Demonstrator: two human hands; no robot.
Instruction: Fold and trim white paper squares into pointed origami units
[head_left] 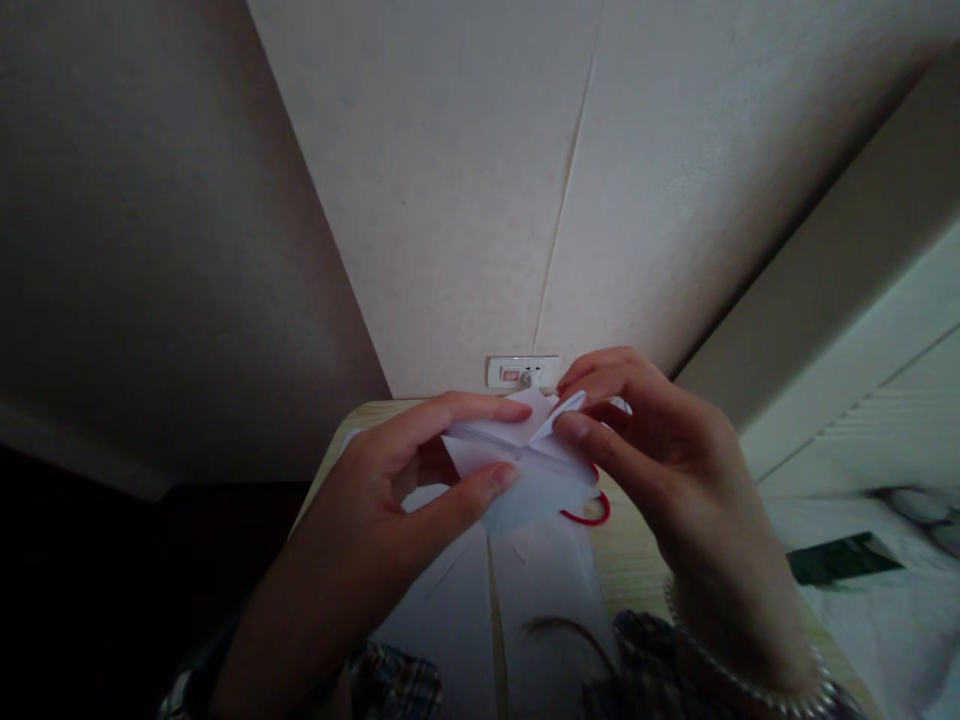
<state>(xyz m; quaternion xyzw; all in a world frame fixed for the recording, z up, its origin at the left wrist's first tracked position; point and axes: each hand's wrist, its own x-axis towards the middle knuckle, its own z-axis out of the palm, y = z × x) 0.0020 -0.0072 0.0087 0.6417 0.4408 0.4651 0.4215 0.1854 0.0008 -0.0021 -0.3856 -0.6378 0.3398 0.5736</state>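
A folded piece of white paper (pixel 517 455) is held up over a light wooden table (pixel 637 560), between both hands. My left hand (pixel 420 470) pinches its left side, index finger on top and thumb below. My right hand (pixel 645 450) pinches a raised flap on the right side with thumb and fingers. A beaded bracelet (pixel 750 680) circles my right wrist. Part of the paper is hidden by my fingers.
White sheets (pixel 525 590) lie on the table under the hands. A red curved handle, maybe scissors (pixel 589 512), peeks out beneath the paper. A wall socket (pixel 523 371) sits on the wall behind. A bed with a dark object (pixel 840 557) lies at right.
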